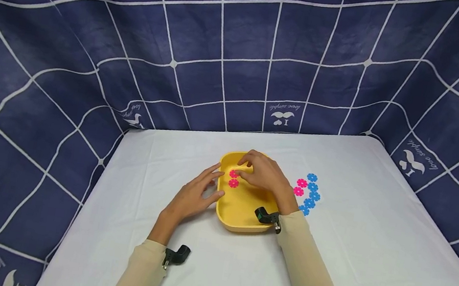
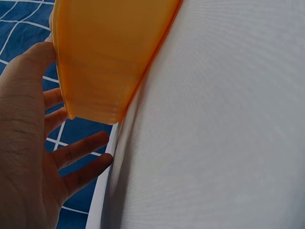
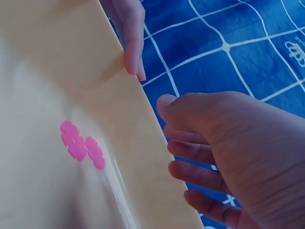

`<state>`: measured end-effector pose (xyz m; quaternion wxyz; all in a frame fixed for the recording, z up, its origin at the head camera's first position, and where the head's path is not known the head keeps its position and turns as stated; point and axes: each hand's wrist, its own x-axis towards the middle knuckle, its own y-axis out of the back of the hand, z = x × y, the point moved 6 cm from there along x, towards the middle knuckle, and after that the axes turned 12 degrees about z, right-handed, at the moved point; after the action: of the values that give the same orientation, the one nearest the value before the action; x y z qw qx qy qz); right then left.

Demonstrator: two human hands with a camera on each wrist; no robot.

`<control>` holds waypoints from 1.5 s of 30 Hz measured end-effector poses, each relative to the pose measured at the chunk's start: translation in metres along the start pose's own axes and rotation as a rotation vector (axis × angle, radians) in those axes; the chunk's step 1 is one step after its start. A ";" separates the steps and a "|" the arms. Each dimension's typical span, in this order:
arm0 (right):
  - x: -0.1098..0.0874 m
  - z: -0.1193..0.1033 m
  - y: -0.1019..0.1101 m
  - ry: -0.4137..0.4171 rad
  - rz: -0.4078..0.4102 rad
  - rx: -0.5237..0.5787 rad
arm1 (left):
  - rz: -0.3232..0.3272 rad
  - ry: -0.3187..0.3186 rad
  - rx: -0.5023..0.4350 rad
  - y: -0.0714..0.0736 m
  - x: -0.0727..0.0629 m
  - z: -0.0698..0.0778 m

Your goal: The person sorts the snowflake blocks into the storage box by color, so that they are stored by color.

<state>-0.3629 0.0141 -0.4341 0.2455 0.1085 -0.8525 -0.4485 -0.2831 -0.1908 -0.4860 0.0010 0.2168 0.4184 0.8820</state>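
The right grip (image 1: 264, 172), thumb and fingers apart and empty, is above a yellow plastic tray (image 1: 241, 211), near two pink snowflake discs (image 1: 233, 183) inside it, probably light, stiff and best pinched by their edges, while the left grip (image 1: 192, 198) spreads at the tray's rim.

The broad white cloth-covered tabletop (image 1: 376, 234) shows faint creases. Directly on it, around the middle, sits a yellow plastic tray (image 1: 239, 212) with rounded corners and low walls, open side up. To the tray's right, apart from it, two small bright-pink flower-shaped discs (image 1: 301, 183) lie flat, just beside a curved, closely set row of small blue flower-shaped discs (image 1: 313, 187), some of which appear to touch.
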 end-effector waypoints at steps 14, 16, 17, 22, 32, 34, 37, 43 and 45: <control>-0.009 0.029 0.035 -0.107 0.077 0.042 | 0.005 0.016 0.007 -0.001 0.000 -0.002; -0.011 0.036 0.042 -0.114 0.097 0.057 | 0.002 0.020 0.005 0.000 0.000 -0.002; -0.012 0.039 0.045 -0.119 0.104 0.065 | 0.002 0.020 0.004 0.000 -0.001 -0.003; -0.017 0.053 0.059 -0.151 0.127 0.062 | 0.005 0.023 0.003 0.000 -0.001 -0.003; -0.030 0.080 0.074 -0.225 0.152 0.088 | 0.007 0.018 -0.002 -0.003 -0.002 -0.002; -0.033 0.086 0.076 -0.240 0.154 0.085 | 0.008 0.014 -0.003 -0.003 -0.002 -0.001; -0.037 0.095 0.080 -0.266 0.161 0.084 | 0.007 0.012 -0.005 -0.004 -0.002 0.000; -0.045 0.112 0.088 -0.308 0.169 0.087 | 0.002 0.012 -0.004 -0.004 -0.001 0.001; -0.048 0.118 0.090 -0.322 0.166 0.089 | 0.002 0.011 -0.003 -0.004 -0.001 0.001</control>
<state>-0.3793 0.1688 -0.4324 0.1371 -0.0247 -0.9057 -0.4003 -0.2823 -0.1878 -0.4885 -0.0020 0.2125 0.4167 0.8838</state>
